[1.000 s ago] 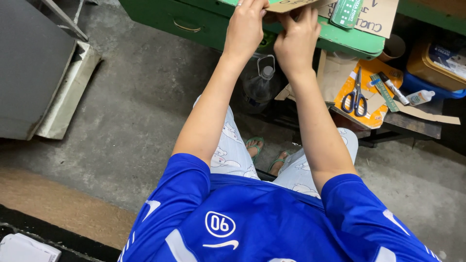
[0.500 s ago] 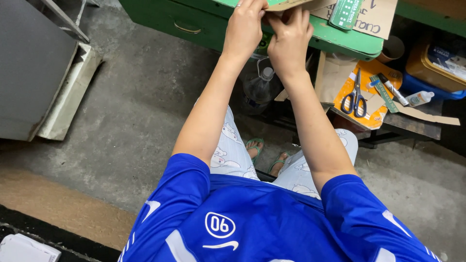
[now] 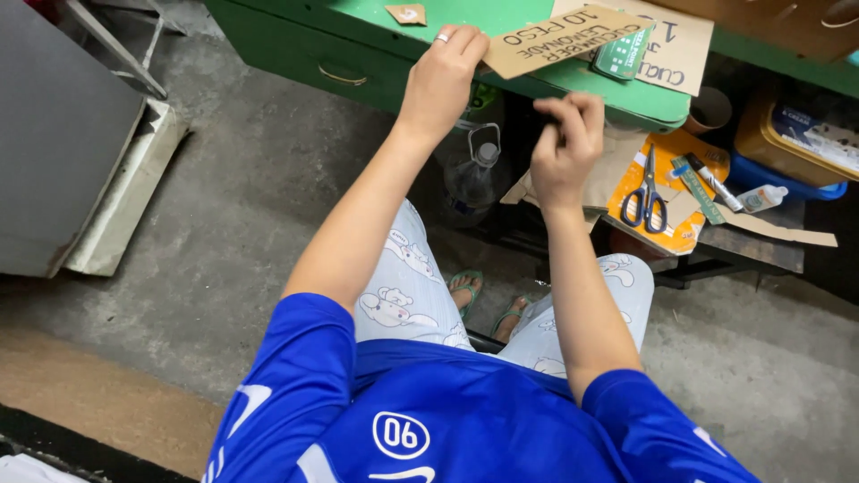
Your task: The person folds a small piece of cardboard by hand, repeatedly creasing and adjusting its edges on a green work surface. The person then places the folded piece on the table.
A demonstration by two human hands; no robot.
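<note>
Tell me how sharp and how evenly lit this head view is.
Head view: light is soft and even, without glare; the left hand on the cardboard sign is sharp, the right hand has slightly blurred fingertips; deep shadow under the green table; wide-lens bending at the edges.

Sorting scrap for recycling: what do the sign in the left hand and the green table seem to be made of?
The sign, pinched by the left hand, looks like plain brown cardboard: matte, thin, hand-lettered. The green table seems painted, probably wood or metal; its drawer has a metal pull, and the paint hides the rest.
</note>
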